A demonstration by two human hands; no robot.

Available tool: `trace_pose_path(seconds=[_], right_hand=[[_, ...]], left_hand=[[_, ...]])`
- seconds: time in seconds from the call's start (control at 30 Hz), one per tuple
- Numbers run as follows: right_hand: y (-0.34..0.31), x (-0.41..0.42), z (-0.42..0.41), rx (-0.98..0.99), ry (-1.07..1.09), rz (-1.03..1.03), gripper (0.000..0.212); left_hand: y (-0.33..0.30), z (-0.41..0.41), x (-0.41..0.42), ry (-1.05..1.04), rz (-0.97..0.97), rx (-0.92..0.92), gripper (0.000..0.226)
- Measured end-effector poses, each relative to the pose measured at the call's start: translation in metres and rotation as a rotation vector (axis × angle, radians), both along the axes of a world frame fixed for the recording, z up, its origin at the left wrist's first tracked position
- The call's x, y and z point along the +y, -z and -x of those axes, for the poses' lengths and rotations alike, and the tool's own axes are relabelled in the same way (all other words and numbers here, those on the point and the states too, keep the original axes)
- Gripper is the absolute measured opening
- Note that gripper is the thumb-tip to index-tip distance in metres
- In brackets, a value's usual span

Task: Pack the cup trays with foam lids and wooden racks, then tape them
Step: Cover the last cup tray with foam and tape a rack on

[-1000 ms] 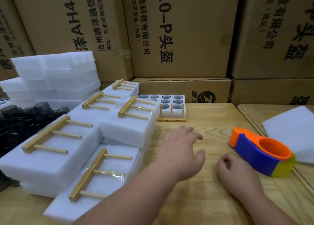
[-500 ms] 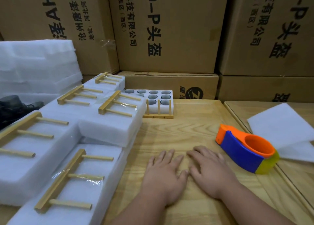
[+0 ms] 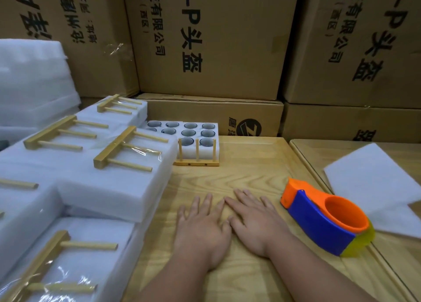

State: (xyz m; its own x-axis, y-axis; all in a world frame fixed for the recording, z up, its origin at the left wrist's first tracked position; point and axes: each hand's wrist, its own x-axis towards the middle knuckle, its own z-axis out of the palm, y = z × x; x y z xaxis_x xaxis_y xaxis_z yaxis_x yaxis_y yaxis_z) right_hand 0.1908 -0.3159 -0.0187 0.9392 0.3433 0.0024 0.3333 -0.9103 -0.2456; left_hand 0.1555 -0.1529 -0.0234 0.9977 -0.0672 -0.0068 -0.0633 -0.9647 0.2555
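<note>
Two bare forearms, left hand (image 3: 201, 226), right hand (image 3: 255, 224), no sleeves

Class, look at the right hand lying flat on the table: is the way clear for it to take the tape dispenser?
Probably yes. The right hand lies open on the table, the tape dispenser sits just to its right, and only bare wood lies between them.

The open cup tray (image 3: 182, 139) is partly hidden by a packed foam block (image 3: 118, 178). The white foam stack (image 3: 29, 80) is blurred and cut off at the left edge.
</note>
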Motion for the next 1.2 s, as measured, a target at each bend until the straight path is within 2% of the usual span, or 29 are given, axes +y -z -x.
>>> trace_pose_path(seconds=[0.3,0.57,0.67,0.8,1.03,1.2], right_hand=[[-0.001,0.024,-0.086,-0.078,0.187,-0.094,0.074],[-0.005,0.063,-0.17,-0.186,0.188,-0.499,0.099],[-0.003,0.072,-0.195,-0.188,0.145,-0.542,0.088],[0.001,0.077,-0.213,-0.174,0.117,-0.467,0.061],[0.007,0.058,-0.19,-0.195,0.168,-0.459,0.045],[0.01,0.031,-0.147,-0.229,0.224,-0.483,0.049]], left_hand=[[0.003,-0.05,-0.009,-0.061,0.026,-0.029,0.067],[0.006,-0.052,-0.009,-0.034,0.012,-0.058,0.074],[0.008,-0.054,-0.008,-0.033,0.016,-0.039,0.074],[0.01,-0.056,-0.006,-0.04,0.009,-0.026,0.075],[0.007,-0.051,-0.004,-0.069,0.023,-0.042,0.076],[0.004,-0.048,-0.004,-0.156,0.071,-0.065,0.083]])
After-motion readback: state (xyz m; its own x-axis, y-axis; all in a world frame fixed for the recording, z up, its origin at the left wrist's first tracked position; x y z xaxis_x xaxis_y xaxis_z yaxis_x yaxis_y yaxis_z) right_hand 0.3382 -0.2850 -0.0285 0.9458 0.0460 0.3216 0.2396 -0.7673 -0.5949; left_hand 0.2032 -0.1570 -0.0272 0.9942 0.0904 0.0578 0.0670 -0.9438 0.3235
